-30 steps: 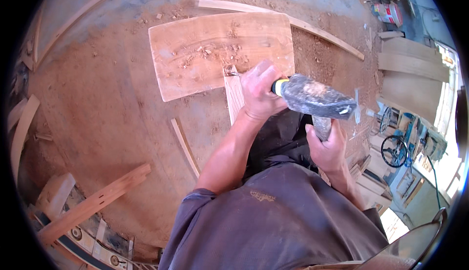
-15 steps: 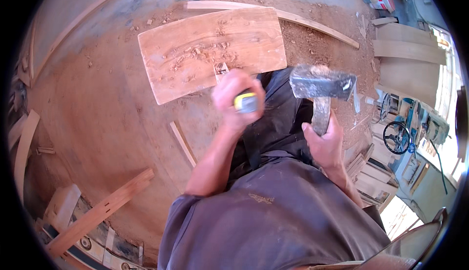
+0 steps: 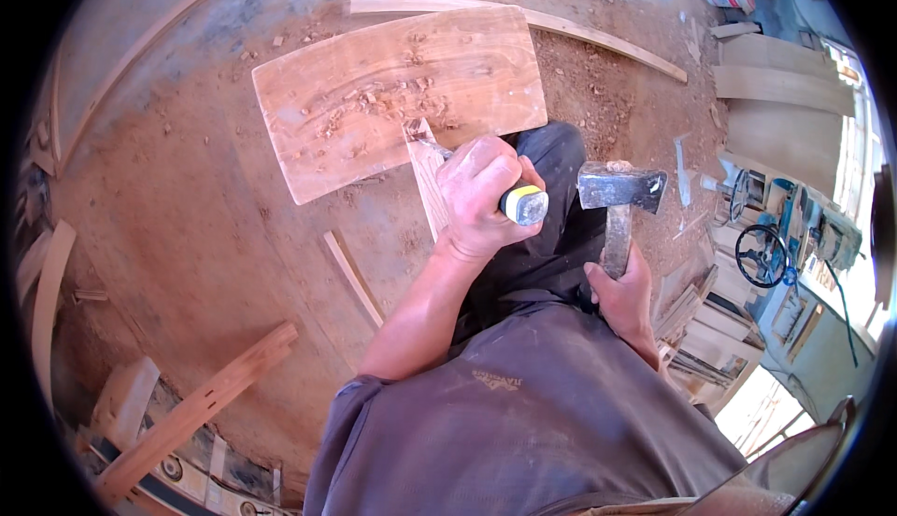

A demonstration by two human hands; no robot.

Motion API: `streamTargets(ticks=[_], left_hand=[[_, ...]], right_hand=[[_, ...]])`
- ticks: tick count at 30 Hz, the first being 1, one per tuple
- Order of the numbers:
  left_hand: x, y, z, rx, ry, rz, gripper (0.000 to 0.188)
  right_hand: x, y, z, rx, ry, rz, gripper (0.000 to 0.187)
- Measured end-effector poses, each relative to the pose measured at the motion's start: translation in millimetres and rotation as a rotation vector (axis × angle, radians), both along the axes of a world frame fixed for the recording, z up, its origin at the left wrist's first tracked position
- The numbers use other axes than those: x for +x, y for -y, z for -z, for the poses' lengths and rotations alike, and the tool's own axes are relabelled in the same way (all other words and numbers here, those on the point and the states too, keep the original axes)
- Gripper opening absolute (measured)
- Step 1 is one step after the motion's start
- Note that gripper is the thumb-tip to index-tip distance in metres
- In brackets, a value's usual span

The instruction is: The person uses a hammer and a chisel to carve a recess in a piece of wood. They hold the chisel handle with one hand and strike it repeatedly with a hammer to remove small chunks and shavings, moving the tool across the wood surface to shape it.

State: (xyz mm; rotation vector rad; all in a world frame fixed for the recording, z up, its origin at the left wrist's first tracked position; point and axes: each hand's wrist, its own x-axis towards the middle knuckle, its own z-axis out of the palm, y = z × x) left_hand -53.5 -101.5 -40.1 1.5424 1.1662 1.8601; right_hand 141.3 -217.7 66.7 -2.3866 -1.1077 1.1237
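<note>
My left hand (image 3: 486,184) is closed around the handle of a chisel (image 3: 525,204), which has a dark grip, a yellow band and a grey butt end. The blade slants away from me to the end of a wooden piece (image 3: 428,185), where a cut shows. That end rests on a broad wooden board (image 3: 327,77) strewn with chips, and my hand hides part of the piece. In my right hand (image 3: 626,296) is a hatchet (image 3: 621,187), held upright by its worn wooden handle. Its dark head stands just right of the chisel's butt, apart from it.
Wood chips (image 3: 374,100) lie on the board and the dusty floor. A long batten (image 3: 598,38) lies beyond the board, and a thin strip (image 3: 353,278) lies left of my arm. A mortised timber (image 3: 201,409) is at lower left. Machinery with a black handwheel (image 3: 761,255) stands right.
My left hand and the chisel have shifted right and tilted, exposing the blade and more of the wooden piece. The hatchet head has dropped slightly lower and looks smaller.
</note>
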Motion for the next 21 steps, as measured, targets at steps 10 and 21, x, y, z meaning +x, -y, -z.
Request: streamTargets(ticks=[10,21], left_hand=[[-8.4,1.2,17.9,-0.005,0.009,-0.089,0.023],[-9.0,-15.9,22.7,-0.043,0.126,-0.141,0.026]], right_hand=[[-12.9,-7.8,-6.7,0.116,0.059,-0.09,0.026],[-43.0,-62.8,-6.8,0.409,0.257,-0.755,0.023]])
